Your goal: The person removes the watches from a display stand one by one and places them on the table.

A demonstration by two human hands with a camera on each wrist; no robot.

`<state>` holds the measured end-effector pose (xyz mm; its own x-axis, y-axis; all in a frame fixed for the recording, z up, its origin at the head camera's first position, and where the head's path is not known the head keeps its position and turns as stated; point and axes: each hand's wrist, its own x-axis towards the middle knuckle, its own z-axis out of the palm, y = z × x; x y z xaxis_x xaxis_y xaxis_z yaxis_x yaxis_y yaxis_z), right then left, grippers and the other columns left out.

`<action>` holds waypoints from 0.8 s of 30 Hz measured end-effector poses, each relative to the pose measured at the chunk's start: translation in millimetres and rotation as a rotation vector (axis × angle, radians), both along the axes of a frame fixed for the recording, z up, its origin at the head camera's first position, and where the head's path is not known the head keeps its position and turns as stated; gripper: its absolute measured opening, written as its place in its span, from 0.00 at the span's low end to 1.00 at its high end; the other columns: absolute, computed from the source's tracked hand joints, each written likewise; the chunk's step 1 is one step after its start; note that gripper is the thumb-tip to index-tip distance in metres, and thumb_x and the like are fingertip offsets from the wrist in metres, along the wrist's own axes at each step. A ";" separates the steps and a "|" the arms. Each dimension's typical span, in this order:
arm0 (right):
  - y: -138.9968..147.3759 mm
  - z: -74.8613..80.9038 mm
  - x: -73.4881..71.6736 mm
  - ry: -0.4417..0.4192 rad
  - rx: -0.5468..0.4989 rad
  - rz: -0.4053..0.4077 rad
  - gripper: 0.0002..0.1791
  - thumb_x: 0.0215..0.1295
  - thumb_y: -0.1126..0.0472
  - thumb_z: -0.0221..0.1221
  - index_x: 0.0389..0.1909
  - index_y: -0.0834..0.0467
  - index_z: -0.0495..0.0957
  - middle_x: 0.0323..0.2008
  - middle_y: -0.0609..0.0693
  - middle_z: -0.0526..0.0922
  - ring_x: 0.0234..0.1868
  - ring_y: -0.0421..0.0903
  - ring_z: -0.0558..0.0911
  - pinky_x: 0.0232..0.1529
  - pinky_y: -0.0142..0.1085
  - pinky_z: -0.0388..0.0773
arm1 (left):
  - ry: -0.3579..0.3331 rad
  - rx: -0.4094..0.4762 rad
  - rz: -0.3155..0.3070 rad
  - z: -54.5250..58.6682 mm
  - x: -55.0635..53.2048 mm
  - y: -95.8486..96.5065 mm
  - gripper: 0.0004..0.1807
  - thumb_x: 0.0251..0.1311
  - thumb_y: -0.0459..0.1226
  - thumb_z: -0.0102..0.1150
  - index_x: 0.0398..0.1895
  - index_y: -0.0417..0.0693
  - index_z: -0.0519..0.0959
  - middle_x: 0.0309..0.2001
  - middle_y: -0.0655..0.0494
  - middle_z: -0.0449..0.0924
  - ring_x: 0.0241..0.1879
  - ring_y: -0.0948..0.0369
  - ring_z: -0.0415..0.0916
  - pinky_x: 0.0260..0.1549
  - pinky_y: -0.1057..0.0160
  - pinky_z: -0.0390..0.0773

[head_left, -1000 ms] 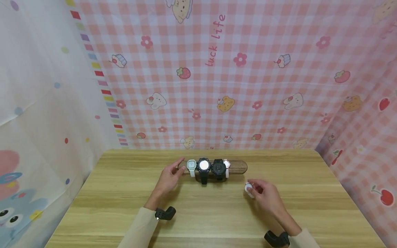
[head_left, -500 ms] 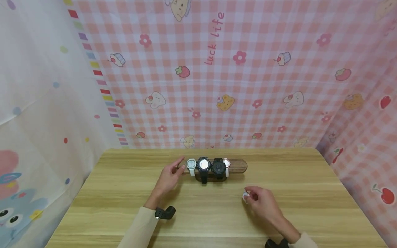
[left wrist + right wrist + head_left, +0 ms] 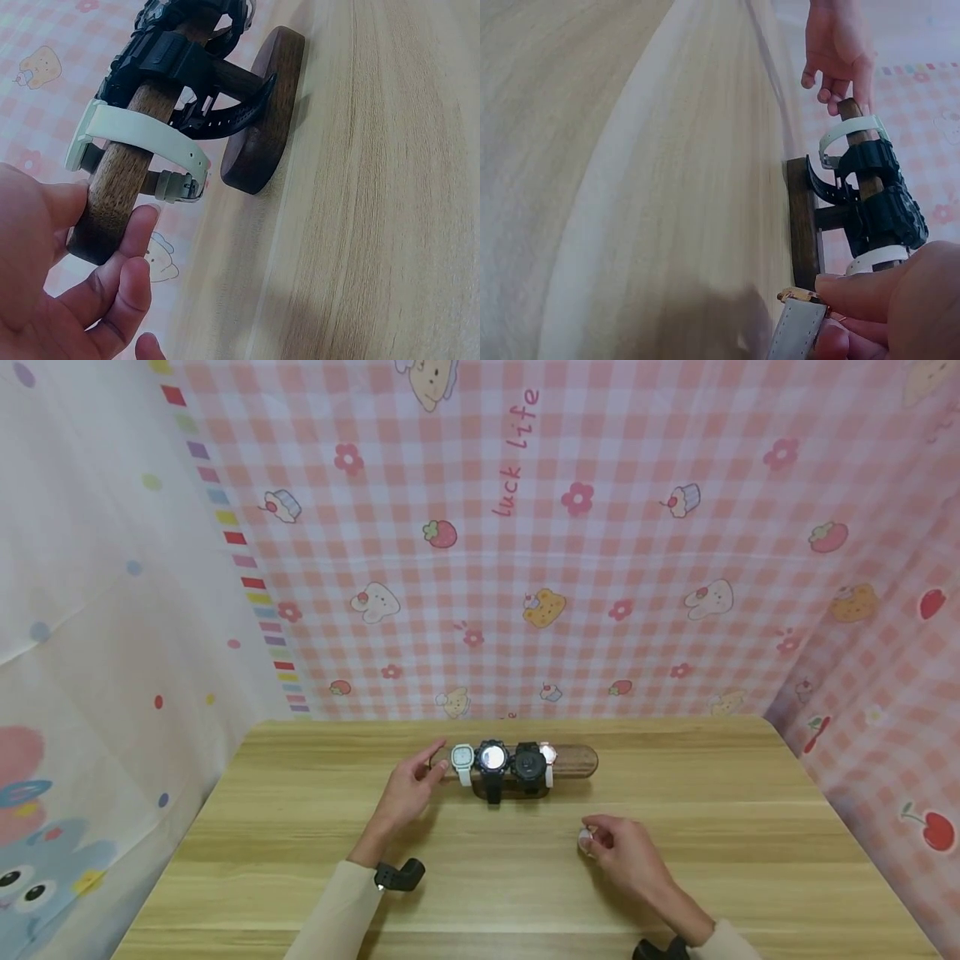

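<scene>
My left hand [image 3: 407, 792] holds the left end of a dark wooden watch stand [image 3: 577, 762], thumb and fingers around the bar [image 3: 120, 187]. Nearest to it on the bar hangs a pale mint watch [image 3: 462, 757] with a square face. Beside that come a chunky black watch [image 3: 492, 760] with a glaring dial, another black watch [image 3: 529, 766] and a white-strapped watch [image 3: 550, 753]. In front and to the right of the stand, my right hand [image 3: 630, 857] pinches a small white watch [image 3: 586, 840]; its white strap [image 3: 796, 330] has a gold buckle [image 3: 799, 295]. My fingers hide part of it.
The stand's foot [image 3: 262, 120] rests on a wood-grain table [image 3: 450, 893]. A pink checked cloth [image 3: 480, 568] hangs behind the table, and a white patterned cloth [image 3: 135, 652] at the left. Each wrist wears a black camera band [image 3: 401, 875].
My right hand has moved left and toward me with the white watch, whose face has turned and is now more covered by the fingers. My left hand stays on the stand's end.
</scene>
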<state>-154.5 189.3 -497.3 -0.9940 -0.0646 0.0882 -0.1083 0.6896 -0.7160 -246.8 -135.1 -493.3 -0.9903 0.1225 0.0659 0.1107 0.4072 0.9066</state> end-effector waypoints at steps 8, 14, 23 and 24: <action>-4.2 -6.3 -1.2 0.011 0.019 0.009 0.13 0.56 0.70 0.69 0.43 0.66 0.85 0.22 0.43 0.81 0.24 0.36 0.77 0.29 0.30 0.75 | 0.010 -0.006 -0.005 0.4 -0.3 0.0 0.25 0.72 0.41 0.54 0.71 0.52 0.69 0.35 0.45 0.86 0.38 0.48 0.82 0.27 0.64 0.71; -5.8 -8.0 -0.1 0.027 0.036 0.010 0.12 0.56 0.70 0.69 0.42 0.65 0.85 0.21 0.41 0.80 0.24 0.35 0.76 0.29 0.30 0.74 | 0.007 -0.001 -0.010 1.3 1.3 0.7 0.25 0.73 0.41 0.54 0.71 0.51 0.69 0.34 0.49 0.86 0.39 0.51 0.83 0.30 0.62 0.72; -6.9 -7.7 -1.9 0.029 0.035 0.010 0.12 0.56 0.69 0.69 0.42 0.65 0.85 0.20 0.40 0.78 0.23 0.35 0.74 0.29 0.30 0.73 | -0.027 -0.003 0.002 2.9 1.9 0.4 0.25 0.73 0.42 0.53 0.72 0.56 0.69 0.36 0.49 0.85 0.40 0.49 0.81 0.27 0.63 0.70; -7.0 -7.3 -2.5 0.022 0.036 0.008 0.12 0.56 0.68 0.69 0.42 0.65 0.85 0.20 0.41 0.78 0.24 0.35 0.73 0.29 0.30 0.73 | -0.026 -0.004 0.002 3.2 1.6 0.5 0.25 0.73 0.42 0.52 0.72 0.56 0.69 0.36 0.49 0.85 0.40 0.49 0.81 0.28 0.63 0.70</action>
